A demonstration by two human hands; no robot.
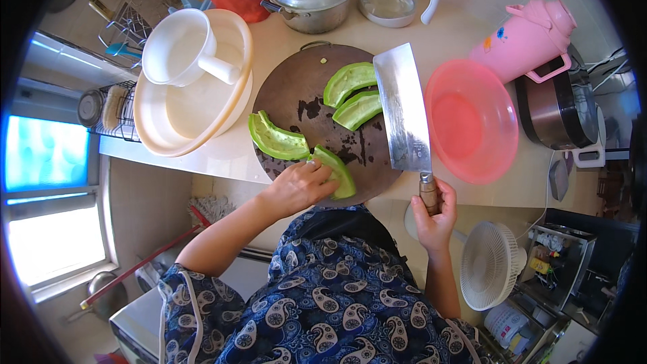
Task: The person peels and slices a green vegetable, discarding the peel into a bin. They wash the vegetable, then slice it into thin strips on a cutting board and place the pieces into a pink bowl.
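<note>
My right hand (438,215) grips the wooden handle of a cleaver (404,111). Its broad steel blade points away from me, over the right side of a round dark chopping board (303,86). My left hand (303,184) has its fingers on a hollowed green gourd piece (343,177) at the board's near edge. Just left of that lies another curved gourd piece (278,139), pale inside. Farther back, a gourd piece (349,81) and a shorter gourd piece (358,110) lie side by side, their right ends hidden behind the blade. Dark wet patches mark the board.
Right of the board stands a pink plastic basin (457,131), with a pink thermos (525,40) behind it. A cream basin (237,96) holding a white dipper (177,50) is at left. A lidded pot (313,0) and glass kettle (389,2) stand behind. A fan (488,265) is below right.
</note>
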